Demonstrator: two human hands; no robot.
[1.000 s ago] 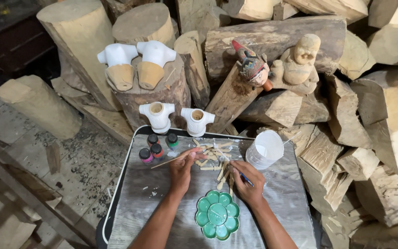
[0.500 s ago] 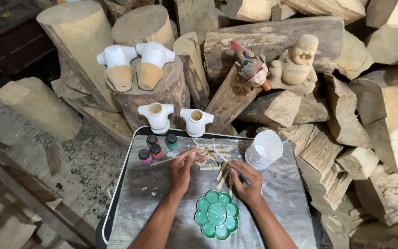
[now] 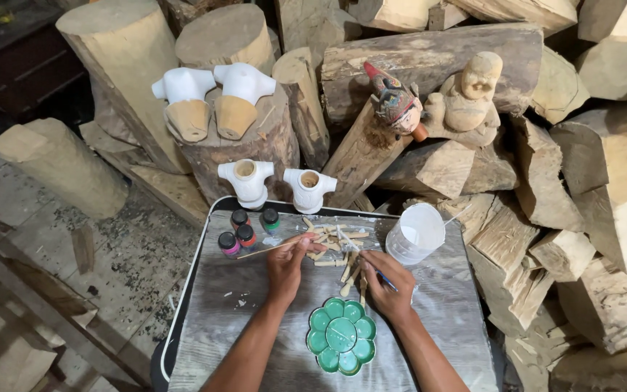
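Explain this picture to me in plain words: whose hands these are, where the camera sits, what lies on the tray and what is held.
The camera is worn on a person's head and looks down, so both forearms belong to that person. The left hand pinches a thin wooden stick. The right hand holds a blue-handled brush. Between them lies a heap of small wooden pieces on a grey-covered tray. Also there: a green flower-shaped palette, four small paint bottles and a translucent plastic cup. Behind stand white-painted torsos, carved figures and stacked logs.
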